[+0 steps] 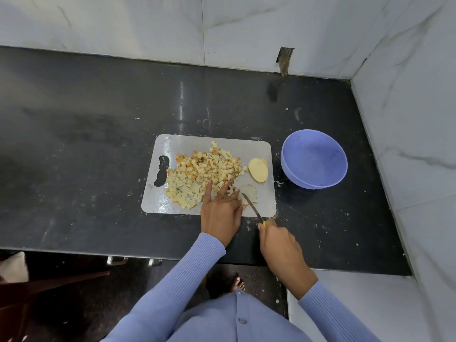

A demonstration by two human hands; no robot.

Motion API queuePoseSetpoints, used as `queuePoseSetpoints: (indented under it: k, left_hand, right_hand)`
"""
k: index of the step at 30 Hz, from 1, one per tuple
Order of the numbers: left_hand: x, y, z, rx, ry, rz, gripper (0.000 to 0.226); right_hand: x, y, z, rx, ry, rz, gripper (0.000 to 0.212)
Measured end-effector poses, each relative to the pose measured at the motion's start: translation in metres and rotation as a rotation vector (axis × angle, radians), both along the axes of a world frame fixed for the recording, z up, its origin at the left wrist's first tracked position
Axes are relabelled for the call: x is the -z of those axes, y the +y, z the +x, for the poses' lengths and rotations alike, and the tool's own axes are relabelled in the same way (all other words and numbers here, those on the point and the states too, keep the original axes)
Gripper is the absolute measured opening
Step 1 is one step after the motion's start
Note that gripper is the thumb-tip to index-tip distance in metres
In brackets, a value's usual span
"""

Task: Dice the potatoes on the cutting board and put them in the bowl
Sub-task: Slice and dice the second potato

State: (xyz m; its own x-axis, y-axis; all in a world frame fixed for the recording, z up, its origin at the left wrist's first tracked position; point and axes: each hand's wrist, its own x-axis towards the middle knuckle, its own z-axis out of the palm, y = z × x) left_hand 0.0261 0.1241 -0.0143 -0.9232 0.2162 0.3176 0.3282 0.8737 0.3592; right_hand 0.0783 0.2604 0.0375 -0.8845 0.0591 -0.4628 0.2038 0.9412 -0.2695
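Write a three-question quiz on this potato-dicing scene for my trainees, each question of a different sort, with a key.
1. True or false: the bowl holds diced potato.
2. Which hand grips the knife? A left B right
3. Fill in: the dice lie on the ____.

Key:
1. False; it looks empty.
2. B; the left rests on the slice.
3. board; two uncut slices lie there too.
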Motion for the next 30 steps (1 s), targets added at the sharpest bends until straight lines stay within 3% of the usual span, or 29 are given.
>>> queuePoseSetpoints:
  k: [3,9,15,23,30]
  left_hand:
    - [0.001,0.001,0.001,-0.010,0.020,-0.016,0.018]
    - [0.001,-0.002,0.001,0.002,0.021,0.004,0.034]
    - [0.004,-0.010,0.004,-0.060,0.078,0.024,0.005]
    - [0.003,-0.011,0.006,-0.109,0.059,0.123,0.021]
    - [0.002,-0.008,0.000,-0.144,0.032,0.093,0.009]
  right_hand:
    - [0.001,0.008,0.016,-0.008,-0.026,0.042,0.034]
    - [-0.008,0.020,0.027,-0.015,-0.045,0.027,0.031]
    - [-0.012,0.012,0.007,0.031,0.067,-0.088,0.037]
    - [-0.004,-0.010,-0.015,-0.010,0.020,-0.074,0.036]
    - [-0.002,-0.013,-0.013,-0.015,0.024,-0.043,0.034]
